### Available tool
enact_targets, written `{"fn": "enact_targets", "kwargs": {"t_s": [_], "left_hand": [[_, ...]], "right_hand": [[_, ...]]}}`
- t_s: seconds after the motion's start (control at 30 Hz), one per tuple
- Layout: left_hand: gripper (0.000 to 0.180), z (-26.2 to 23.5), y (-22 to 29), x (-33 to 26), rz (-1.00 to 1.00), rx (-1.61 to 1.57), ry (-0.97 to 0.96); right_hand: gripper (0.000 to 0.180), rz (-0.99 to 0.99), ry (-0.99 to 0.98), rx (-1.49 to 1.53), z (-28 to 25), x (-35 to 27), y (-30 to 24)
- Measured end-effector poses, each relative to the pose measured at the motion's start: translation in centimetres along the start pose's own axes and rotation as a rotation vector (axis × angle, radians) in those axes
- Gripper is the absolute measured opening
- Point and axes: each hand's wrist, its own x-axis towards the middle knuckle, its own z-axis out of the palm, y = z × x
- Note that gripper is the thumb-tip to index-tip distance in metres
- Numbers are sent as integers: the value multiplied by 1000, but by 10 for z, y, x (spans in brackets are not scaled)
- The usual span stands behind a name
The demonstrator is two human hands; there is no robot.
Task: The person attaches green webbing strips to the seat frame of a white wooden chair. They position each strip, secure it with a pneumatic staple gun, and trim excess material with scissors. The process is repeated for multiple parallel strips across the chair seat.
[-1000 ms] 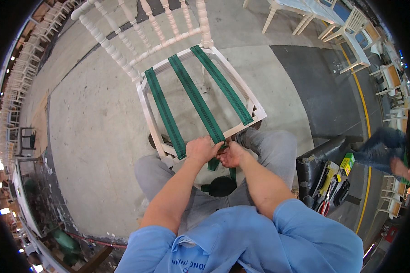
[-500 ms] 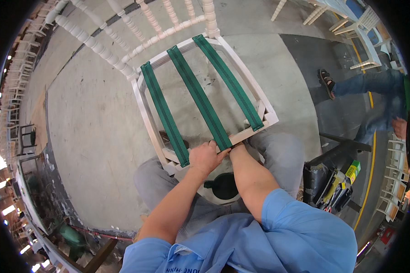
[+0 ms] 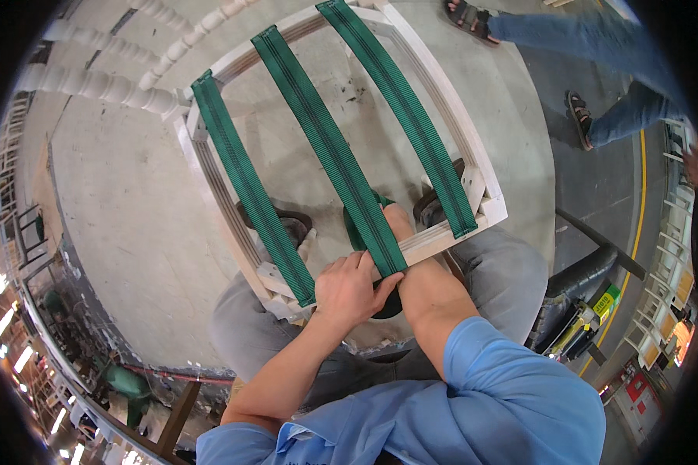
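Pale chair frame, centre, with three green straps across its open seat.
All three span it; I can't tell whether the middle strap's near end is fastened. I see the left hand gripping that end at the front rail; the right hand reaches underneath, fingers hidden, its hold unclear.

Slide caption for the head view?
Left hand at the middle green strap on the white chair frame, right forearm extended underneath.
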Motion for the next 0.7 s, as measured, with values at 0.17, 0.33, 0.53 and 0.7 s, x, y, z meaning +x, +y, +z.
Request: {"fn": "enact_targets", "kwargs": {"t_s": [0.17, 0.33, 0.53, 0.7], "left_hand": [[47, 8, -3, 4, -37, -2, -12], [40, 3, -4, 8, -17, -43, -89], [38, -8, -3, 18, -67, -86, -315], [40, -37, -42, 45, -146, -787, -573]], "right_hand": [[44, -60, -1, -360, 10, 31, 1], [43, -100, -38, -462, 11, 61, 1], [37, 129, -209, 386, 13, 56, -1], [27, 88, -283, 949, 17, 43, -7]]}}
